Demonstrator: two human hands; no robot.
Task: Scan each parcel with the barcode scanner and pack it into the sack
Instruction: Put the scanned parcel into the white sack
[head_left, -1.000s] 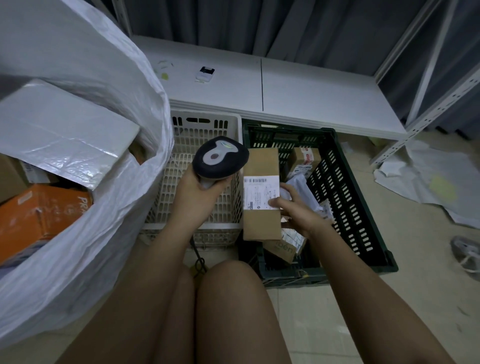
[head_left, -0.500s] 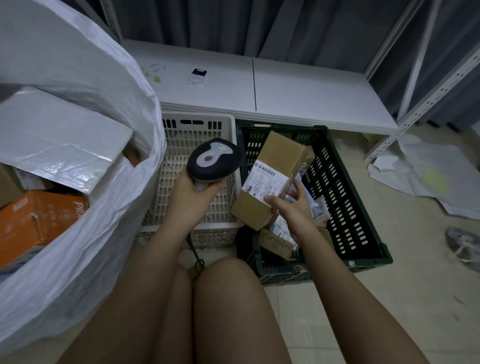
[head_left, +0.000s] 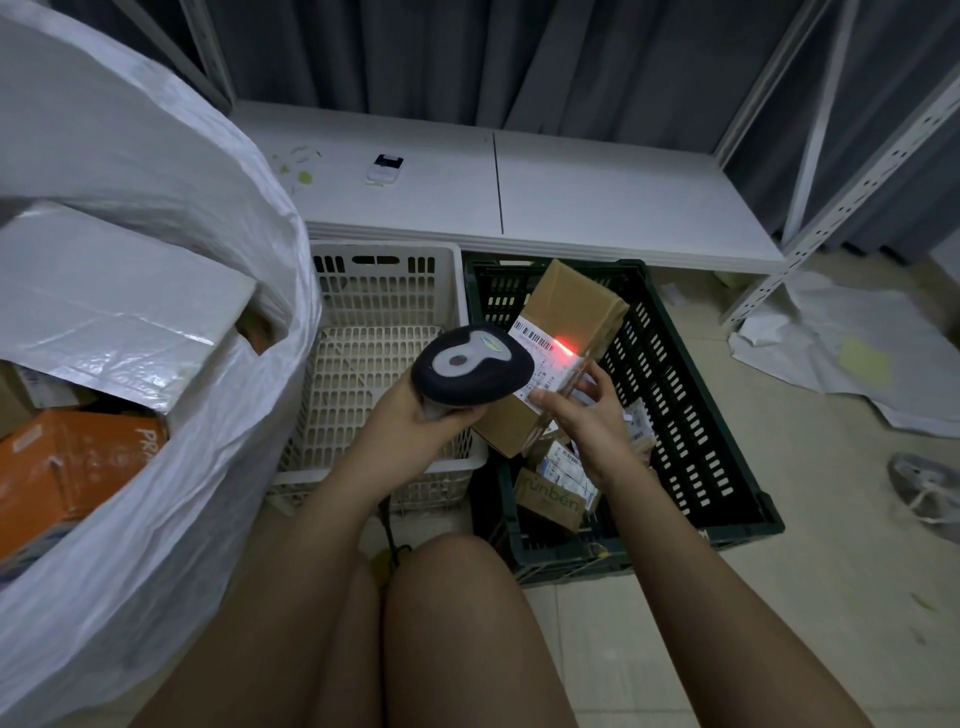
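My left hand (head_left: 415, 431) grips the handle of a dark barcode scanner (head_left: 472, 366) with a grey top. Its red light falls on the white label of a tilted brown cardboard parcel (head_left: 569, 312), which my right hand (head_left: 587, 421) holds by its lower right edge above the dark green crate (head_left: 691, 452). The scanner head covers part of the label. More parcels (head_left: 553, 491) lie in that crate under my right hand. The big white sack (head_left: 171, 519) stands open at the left, with an orange box (head_left: 72, 467) and a white wrapped parcel (head_left: 114, 306) inside.
A white slatted crate (head_left: 384, 291) sits between the sack and the green crate. Behind both runs a low white shelf (head_left: 597, 202) with a small device (head_left: 384, 167) on it. Crumpled white sheets (head_left: 857, 353) lie on the floor at the right. My knees fill the foreground.
The parcel turned from upright to tilted with its top leaning right. The scanner moved right, close over the label, and its red light now shows on the label.
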